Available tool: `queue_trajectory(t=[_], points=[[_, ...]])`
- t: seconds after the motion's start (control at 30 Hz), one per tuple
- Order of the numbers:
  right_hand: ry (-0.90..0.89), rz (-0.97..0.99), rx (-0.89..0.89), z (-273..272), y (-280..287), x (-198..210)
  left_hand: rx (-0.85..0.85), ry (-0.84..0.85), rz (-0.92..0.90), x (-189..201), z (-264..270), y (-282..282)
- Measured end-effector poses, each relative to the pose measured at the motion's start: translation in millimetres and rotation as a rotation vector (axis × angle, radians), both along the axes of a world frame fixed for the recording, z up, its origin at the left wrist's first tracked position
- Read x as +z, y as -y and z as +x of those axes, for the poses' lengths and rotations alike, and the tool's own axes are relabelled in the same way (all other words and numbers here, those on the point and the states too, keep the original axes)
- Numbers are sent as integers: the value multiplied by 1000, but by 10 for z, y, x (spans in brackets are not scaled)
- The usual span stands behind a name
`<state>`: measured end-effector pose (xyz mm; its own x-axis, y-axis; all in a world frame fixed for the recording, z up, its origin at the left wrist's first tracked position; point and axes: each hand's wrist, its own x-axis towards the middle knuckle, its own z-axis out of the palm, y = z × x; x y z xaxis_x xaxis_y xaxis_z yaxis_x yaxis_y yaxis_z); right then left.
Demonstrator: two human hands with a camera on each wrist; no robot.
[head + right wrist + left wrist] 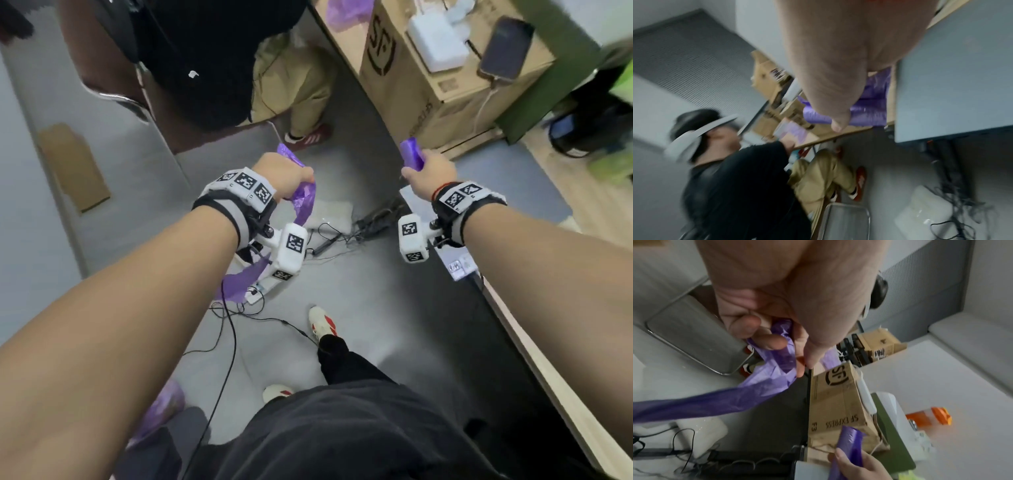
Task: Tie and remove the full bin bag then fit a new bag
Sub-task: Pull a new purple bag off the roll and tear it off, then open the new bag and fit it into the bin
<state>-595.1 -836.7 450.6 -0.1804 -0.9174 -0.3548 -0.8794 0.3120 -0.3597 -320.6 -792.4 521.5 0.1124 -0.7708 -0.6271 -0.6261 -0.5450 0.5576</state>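
My left hand [291, 174] grips a loose purple bin bag [303, 202]; the bag hangs down past the wrist camera towards the floor. In the left wrist view its fingers [774, 344] curl round the bunched plastic [760, 386], which trails off to the left. My right hand [428, 173] holds a roll of purple bags [411, 154] upright; the roll [869, 105] shows under the thumb [838, 125] in the right wrist view. The two hands are apart, with no plastic joining them. A filled purple bag [161, 411] bulges at the lower left by my leg.
Another person [212, 61] in a black top and khaki trousers sits ahead on a metal chair [694, 337]. A desk on the right carries a cardboard box [404, 78] with a phone [507, 48]. Cables [342, 236] and a power strip lie on the grey floor.
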Motion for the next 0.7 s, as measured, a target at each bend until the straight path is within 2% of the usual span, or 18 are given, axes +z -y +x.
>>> queue_trajectory(t=[0.13, 0.3, 0.57, 0.7], points=[[-79, 64, -153, -723, -27, -250, -161, 29, 55, -228, -399, 178], [-143, 167, -227, -1209, -23, -532, -162, -28, 72, -544, -598, 256], [-194, 218, -313, -1306, 59, -894, -254, -36, 20, -950, -632, 304], [-329, 50, -367, -1088, 146, -769, -299, -50, 3, -950, -521, 349]])
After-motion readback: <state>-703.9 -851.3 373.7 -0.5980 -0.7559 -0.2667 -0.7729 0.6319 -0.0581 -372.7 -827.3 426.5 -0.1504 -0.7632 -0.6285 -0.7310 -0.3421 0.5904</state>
